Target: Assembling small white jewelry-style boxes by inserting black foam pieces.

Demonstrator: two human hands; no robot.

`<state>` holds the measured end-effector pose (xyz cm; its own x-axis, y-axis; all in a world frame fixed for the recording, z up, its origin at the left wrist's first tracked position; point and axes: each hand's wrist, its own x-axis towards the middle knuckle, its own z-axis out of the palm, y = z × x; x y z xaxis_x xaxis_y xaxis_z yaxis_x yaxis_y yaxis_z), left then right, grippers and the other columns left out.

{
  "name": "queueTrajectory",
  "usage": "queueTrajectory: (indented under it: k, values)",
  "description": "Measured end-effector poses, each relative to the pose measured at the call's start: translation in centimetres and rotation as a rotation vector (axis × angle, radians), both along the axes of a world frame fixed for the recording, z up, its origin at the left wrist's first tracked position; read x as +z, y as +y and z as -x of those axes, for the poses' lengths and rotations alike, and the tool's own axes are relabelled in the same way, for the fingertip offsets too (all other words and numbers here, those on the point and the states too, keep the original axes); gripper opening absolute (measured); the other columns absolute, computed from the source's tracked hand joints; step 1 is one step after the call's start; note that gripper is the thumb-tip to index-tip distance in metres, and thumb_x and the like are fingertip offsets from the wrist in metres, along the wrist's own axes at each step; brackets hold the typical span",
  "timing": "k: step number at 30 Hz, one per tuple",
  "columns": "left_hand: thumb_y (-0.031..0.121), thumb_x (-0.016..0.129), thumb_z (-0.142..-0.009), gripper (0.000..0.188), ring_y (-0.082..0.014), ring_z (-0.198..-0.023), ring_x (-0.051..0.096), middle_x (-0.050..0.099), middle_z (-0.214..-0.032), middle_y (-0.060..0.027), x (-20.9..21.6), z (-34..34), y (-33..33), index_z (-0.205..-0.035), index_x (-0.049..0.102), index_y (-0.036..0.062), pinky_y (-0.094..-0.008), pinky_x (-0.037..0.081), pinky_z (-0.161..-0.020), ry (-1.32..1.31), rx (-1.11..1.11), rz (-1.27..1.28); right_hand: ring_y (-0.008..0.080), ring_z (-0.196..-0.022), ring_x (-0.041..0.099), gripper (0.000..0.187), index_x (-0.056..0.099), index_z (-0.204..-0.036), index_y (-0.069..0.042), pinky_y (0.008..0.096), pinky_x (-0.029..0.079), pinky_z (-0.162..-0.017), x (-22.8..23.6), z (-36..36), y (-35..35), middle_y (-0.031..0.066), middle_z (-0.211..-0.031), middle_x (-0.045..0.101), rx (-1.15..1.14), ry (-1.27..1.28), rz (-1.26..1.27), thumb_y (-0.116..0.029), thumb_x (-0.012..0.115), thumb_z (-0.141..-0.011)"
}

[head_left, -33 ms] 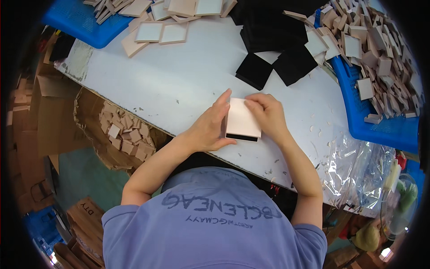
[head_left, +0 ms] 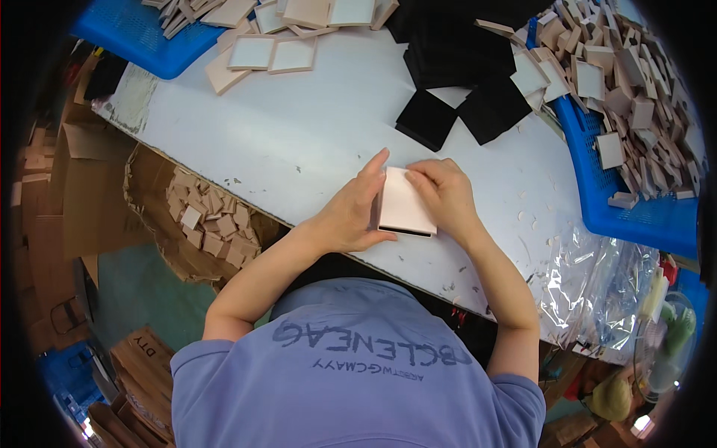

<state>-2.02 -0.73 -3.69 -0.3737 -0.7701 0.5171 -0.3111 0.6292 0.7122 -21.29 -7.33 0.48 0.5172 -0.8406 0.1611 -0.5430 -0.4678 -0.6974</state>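
Between my hands, over the near edge of the white table [head_left: 299, 134], is a small pale pink square box [head_left: 403, 203]. A thin black strip [head_left: 405, 231] shows along the box's near side, under the pink top. My left hand [head_left: 355, 205] holds the box's left side, thumb at the near corner and fingers along the far left. From the right, my right hand [head_left: 447, 196] grips the top's far right part with bent fingers; its fingertips are partly hidden. Beyond my hands lie two black square pads [head_left: 426, 119], in front of a stack of black pieces [head_left: 459, 56].
Blue baskets [head_left: 597, 201] heaped with pink box parts [head_left: 635, 97] stand at the far right and far left [head_left: 168, 63]. Open pink trays [head_left: 291, 54] lie at the back. A carton [head_left: 153, 239] of pink pieces is left below the table. Clear plastic bags [head_left: 597, 291] lie right.
The pink top has slid toward me, and the black strip at the near side has become narrower. My right hand has shifted slightly nearer; my left hand stays around the box.
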Motion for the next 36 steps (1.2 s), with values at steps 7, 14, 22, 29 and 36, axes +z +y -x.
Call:
queueTrajectory:
  k: [7,14,22,29,36]
  values:
    - [0.021,0.077,-0.066,0.092,-0.0393,-0.118,0.043,0.024,-0.141,-0.0285,1.7,0.0,0.0,-0.140,0.024,0.0058,-0.0422,0.040,-0.092,-0.330,-0.047,-0.073,0.0313,-0.100,0.048,0.058,0.051,-0.119,0.004,0.0425,0.037,-0.088,1.6,-0.1,3.5,0.0148,-0.115,0.055,0.119,0.207,0.236,-0.031,0.067,-0.075]
    - [0.034,0.071,-0.071,0.085,-0.0410,-0.133,0.026,0.027,-0.143,-0.0226,3.3,-0.4,0.7,-0.140,0.031,0.0042,-0.0530,0.024,-0.103,-0.551,0.047,-0.066,0.0340,-0.116,0.038,0.079,0.034,-0.132,0.008,0.0489,0.024,-0.100,0.4,-0.4,4.6,0.0183,-0.129,0.041,0.108,0.318,0.230,-0.039,0.065,-0.076]
    - [0.019,0.064,-0.078,0.053,-0.0302,-0.120,0.046,0.049,-0.129,-0.0146,1.7,-7.6,-6.1,-0.126,0.048,0.0052,-0.0454,0.027,-0.100,-0.239,0.417,0.114,0.0293,-0.109,0.047,0.059,0.051,-0.121,0.000,0.0433,0.031,-0.095,2.5,0.4,0.0,0.0141,-0.119,0.051,-0.005,0.162,0.418,-0.027,0.071,-0.073]
    - [0.016,0.064,-0.079,0.023,-0.0305,-0.121,0.036,0.046,-0.124,-0.0142,0.8,-15.4,-13.1,-0.100,0.059,0.0078,-0.0506,0.027,-0.095,-0.770,0.985,-0.081,0.0251,-0.090,0.055,0.029,0.065,-0.095,-0.004,0.0353,0.044,-0.073,0.6,-0.8,-5.4,0.0069,-0.098,0.061,-0.040,0.242,0.459,-0.015,0.072,-0.070]
    - [0.008,0.069,-0.073,0.015,-0.0321,-0.112,0.046,0.050,-0.118,-0.0145,4.4,-8.2,-7.6,-0.080,0.056,0.0064,-0.0451,0.030,-0.095,-0.264,0.494,0.180,0.0267,-0.071,0.061,0.013,0.069,-0.085,-0.004,0.0355,0.048,-0.061,0.4,-0.1,-5.9,0.0083,-0.085,0.065,-0.200,-0.020,0.218,-0.010,0.068,-0.074]
